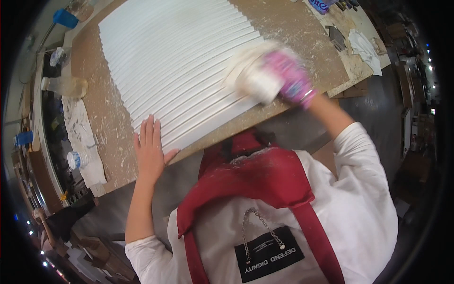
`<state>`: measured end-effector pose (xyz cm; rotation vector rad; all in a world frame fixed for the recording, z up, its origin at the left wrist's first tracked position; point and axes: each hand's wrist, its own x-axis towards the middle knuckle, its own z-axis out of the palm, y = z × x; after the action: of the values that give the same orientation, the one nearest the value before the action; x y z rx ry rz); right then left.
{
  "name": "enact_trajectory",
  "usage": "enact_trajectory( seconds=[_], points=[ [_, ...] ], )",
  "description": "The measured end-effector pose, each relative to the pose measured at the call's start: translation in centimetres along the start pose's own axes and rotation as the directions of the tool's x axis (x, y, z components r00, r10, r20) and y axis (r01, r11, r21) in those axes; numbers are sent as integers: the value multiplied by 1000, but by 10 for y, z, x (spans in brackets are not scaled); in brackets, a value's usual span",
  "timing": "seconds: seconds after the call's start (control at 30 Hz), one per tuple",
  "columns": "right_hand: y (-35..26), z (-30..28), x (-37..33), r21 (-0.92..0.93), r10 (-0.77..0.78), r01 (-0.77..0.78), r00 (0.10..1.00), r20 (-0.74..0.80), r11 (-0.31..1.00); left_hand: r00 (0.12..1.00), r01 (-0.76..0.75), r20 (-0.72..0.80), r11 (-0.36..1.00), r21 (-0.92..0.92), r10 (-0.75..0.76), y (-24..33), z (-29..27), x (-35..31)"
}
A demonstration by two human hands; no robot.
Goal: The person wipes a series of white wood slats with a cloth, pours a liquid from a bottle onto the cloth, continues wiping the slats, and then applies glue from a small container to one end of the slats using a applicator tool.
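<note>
Many long white strips [179, 61] lie side by side on a brown board on the workbench, forming one ribbed sheet. My bare left hand [152, 149] rests on their near left ends, fingers stretched out and thumb apart. On the right, my right hand [290, 78] wears a pink and purple glove and grips a whitish cloth [255, 75]. The cloth lies over the right ends of the nearer strips. Both glove and cloth are smeared by motion, and the cloth hides the strip ends under it.
The brown board [312, 52] is spattered with white. Along the left edge are a cloudy plastic bottle [66, 86], a white tub [78, 160] and a stained cloth [80, 128]. A white rag [365, 49] hangs over the far right edge. Another person's arm [46, 227] shows at lower left.
</note>
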<state>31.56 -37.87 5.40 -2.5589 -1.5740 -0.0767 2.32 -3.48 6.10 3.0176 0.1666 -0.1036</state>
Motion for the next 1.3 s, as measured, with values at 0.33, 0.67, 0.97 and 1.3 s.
enact_trajectory(
  seconds=[0.33, 0.67, 0.97, 1.3],
  points=[
    [1, -51, 22, 603, 262, -285, 957, 127, 746, 711, 443, -429, 828, -344, -558, 27, 57, -31],
    [-289, 62, 185, 474, -597, 544, 801, -46, 692, 682, 159, -334, 578, -800, -651, 30, 72, -29],
    [-159, -65, 154, 869, -511, -234, 730, 454, 436, 613, 543, -170, 568, -618, -772, 31, 59, -35],
    [-254, 1, 228, 685, -433, 522, 842, -322, 508, 671, 643, -238, 711, -285, -702, 21, 73, -46]
  ],
)
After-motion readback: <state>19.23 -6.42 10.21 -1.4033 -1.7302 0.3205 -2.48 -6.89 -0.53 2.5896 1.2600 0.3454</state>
